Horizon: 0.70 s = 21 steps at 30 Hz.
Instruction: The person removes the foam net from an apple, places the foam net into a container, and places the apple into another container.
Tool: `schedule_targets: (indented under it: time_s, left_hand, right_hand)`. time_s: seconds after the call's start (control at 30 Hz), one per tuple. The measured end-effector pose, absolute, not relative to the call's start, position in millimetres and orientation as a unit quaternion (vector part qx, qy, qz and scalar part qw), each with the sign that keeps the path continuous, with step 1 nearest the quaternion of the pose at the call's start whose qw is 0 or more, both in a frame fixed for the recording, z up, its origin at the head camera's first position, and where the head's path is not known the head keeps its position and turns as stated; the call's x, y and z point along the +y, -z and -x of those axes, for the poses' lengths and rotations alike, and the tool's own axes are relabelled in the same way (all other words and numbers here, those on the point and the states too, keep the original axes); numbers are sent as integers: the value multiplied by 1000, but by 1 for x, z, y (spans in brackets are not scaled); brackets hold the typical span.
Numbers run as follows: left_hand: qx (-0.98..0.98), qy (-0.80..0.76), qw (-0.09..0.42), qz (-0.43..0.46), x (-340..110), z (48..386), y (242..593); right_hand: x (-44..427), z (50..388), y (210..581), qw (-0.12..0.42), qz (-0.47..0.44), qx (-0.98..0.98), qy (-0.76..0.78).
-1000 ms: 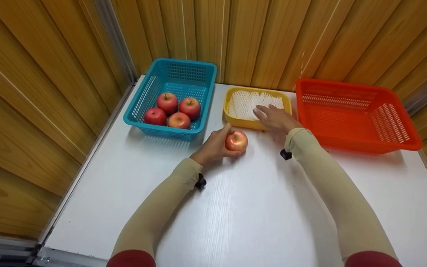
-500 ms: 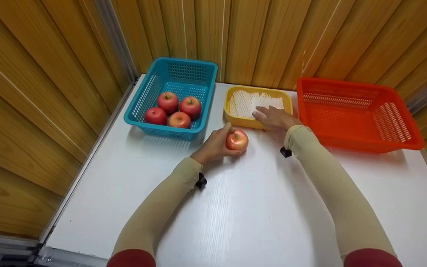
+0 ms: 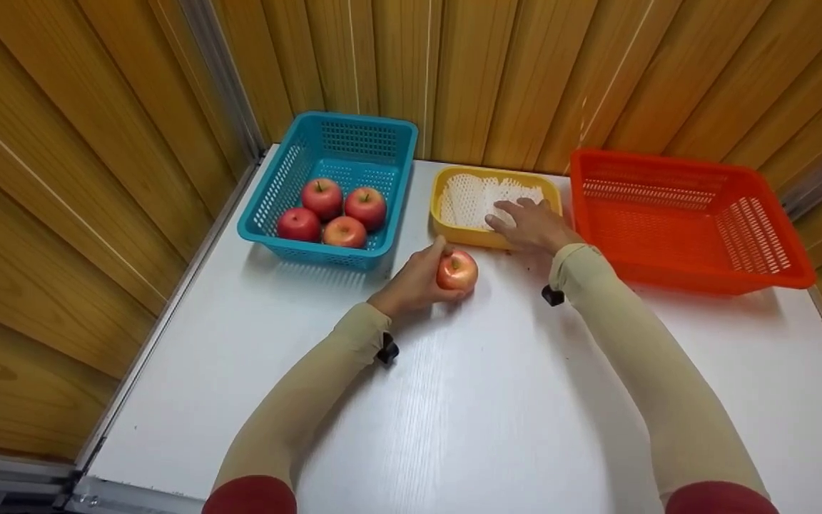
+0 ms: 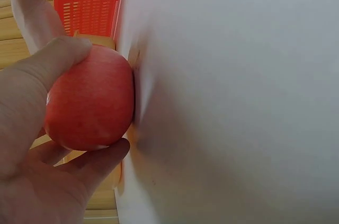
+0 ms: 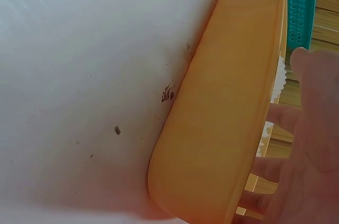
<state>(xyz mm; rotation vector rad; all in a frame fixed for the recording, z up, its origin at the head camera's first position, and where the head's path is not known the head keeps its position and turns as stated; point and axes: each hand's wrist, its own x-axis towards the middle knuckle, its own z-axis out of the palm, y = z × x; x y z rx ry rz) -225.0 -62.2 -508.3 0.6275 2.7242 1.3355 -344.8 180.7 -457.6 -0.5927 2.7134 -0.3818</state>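
My left hand (image 3: pixel 414 282) holds a red-yellow apple (image 3: pixel 458 270) on the white table, stem up. In the left wrist view, the thumb lies on one side of that apple (image 4: pixel 92 99) and fingers on the other. My right hand (image 3: pixel 536 228) reaches over the front rim of a small yellow basket (image 3: pixel 462 235), fingers spread and bent slightly over white foam netting (image 3: pixel 474 203) inside. From the right wrist, the basket's side (image 5: pixel 217 97) hides most of the netting and whatever the fingertips touch.
A blue basket (image 3: pixel 400 178) with several apples (image 3: pixel 322 198) stands at the back left. To the right of the yellow basket is a larger red basket (image 3: pixel 668 268). Wood-patterned walls (image 3: pixel 496 86) close off the back and left of the table.
The right hand's fingers have shifted slightly over the foam netting. The left hand and its apple stay nearly in place.
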Motion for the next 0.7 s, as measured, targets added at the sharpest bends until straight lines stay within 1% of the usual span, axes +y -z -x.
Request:
schedule_targets:
  time_s: [0.17,0.3,0.53,0.7]
  left_hand:
    - [884,-421,16,-201,-62,226,508]
    - [883,-418,15,-212,-61,226,507]
    - [887,-408,15,-218,-61,224,506]
    - [890,-394,2,-231,-62,224,502]
  right_hand:
    - [182,343,460,122,213,959,143]
    - [184,343,461,100,207,962,148]
    - [187,342,465,84,211,960,163]
    - [190,342,468,78,220,958,167]
